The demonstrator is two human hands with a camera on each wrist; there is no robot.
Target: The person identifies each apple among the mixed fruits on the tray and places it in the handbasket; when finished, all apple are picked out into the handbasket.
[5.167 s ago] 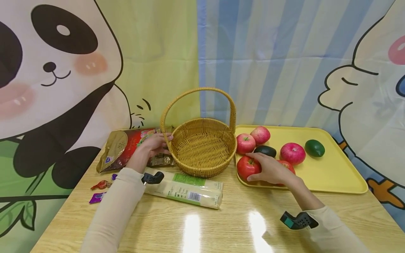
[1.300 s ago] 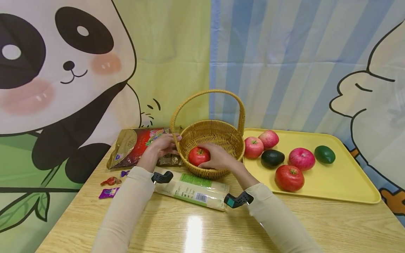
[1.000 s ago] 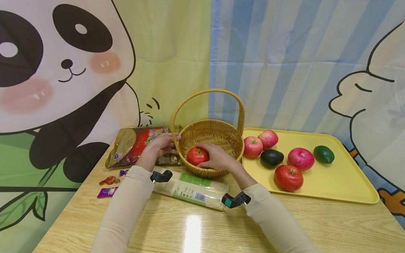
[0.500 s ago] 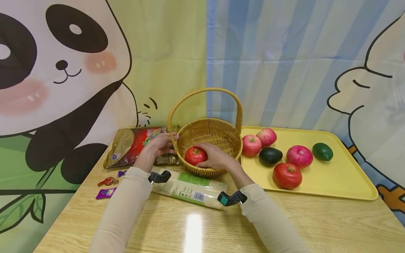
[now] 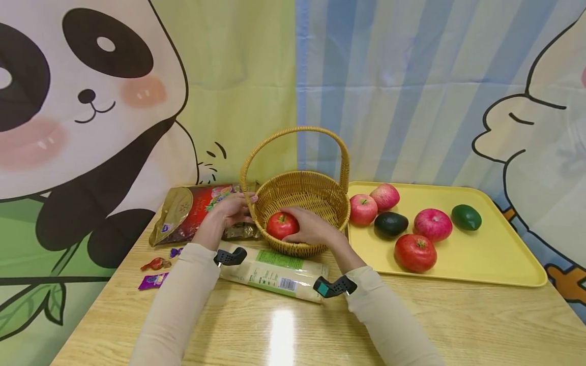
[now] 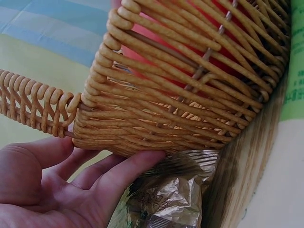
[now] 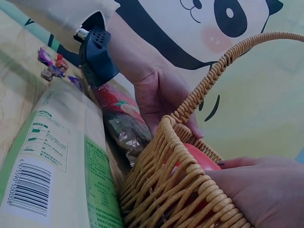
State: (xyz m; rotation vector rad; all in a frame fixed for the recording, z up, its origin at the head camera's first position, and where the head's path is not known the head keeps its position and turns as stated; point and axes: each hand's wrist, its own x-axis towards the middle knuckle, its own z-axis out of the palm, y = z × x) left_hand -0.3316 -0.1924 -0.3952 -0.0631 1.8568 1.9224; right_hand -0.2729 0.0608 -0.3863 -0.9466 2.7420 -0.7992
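A round woven basket with a tall hoop handle stands mid-table. At its left side my left hand holds the foot of the handle; the left wrist view shows the fingers against the outer weave. My right hand reaches over the front rim and grips a glossy red apple inside the basket, low at the front left. Through the weave the apple's red shows in the left wrist view. In the right wrist view the right hand dips behind the rim, its fingertips mostly hidden.
To the right, a yellow tray carries two pink apples, an avocado, a magenta fruit, another red fruit and a green fruit. A noodle pack, candy bag and small candies lie left and front.
Since the oldest frame, my right hand has carried the red apple from the tray's near left corner into the basket. Over the last second both hands have stayed nearly still.
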